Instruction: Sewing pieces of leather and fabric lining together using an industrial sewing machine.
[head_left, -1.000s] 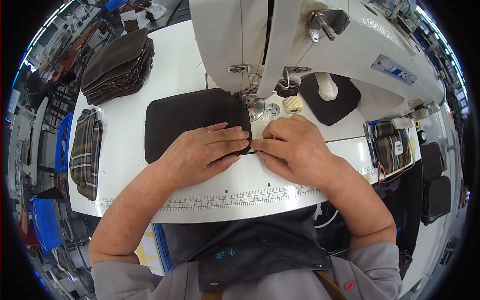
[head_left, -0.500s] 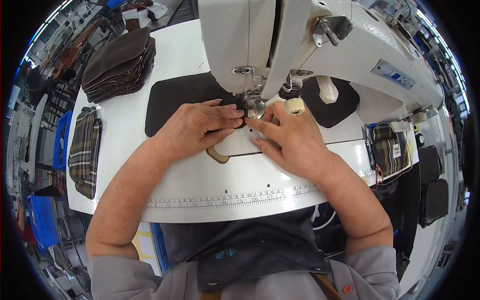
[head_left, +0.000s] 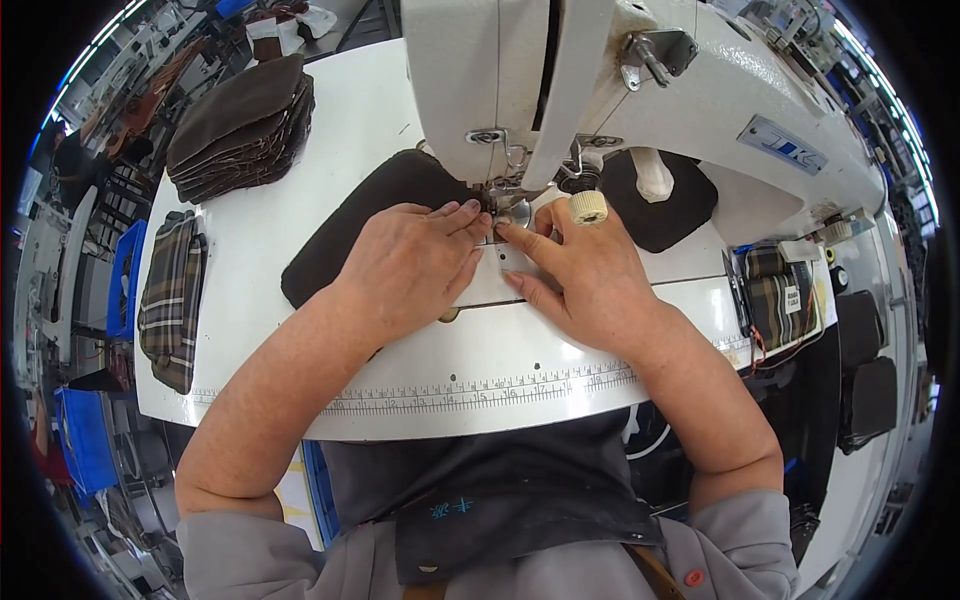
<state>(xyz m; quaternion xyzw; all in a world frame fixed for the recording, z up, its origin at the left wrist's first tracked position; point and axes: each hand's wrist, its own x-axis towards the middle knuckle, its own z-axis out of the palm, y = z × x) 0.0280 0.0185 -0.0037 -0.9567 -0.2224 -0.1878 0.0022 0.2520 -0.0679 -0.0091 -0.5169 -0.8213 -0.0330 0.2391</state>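
- The dark panel (head_left: 352, 222) lies on the table (head_left: 520, 330), left of the slot, its right end at the machine's (head_left: 690, 100) foot (head_left: 516, 212).
- Half a second ago its far edge ran nearly level; now the panel is turned, slanting from the table's left side up toward the foot.
- The left hand (head_left: 415, 262) rests flat on the panel, fingers pressed together, thumb slightly apart; they now point more toward the table's far edge, tips just beside the foot.
- The right hand (head_left: 592, 275) is almost where it was: index stretched toward the left fingertips, thumb apart, the others bent near the dial (head_left: 588, 207). Whether the index touches the panel, I cannot tell.
- The tan-rimmed opening, plain before, is mostly covered by the left hand.
- Unchanged: the stack (head_left: 240, 130) at the far-left corner, plaid cloth (head_left: 172, 300) along the left edge, a dark piece (head_left: 683, 205) under the machine's arm.
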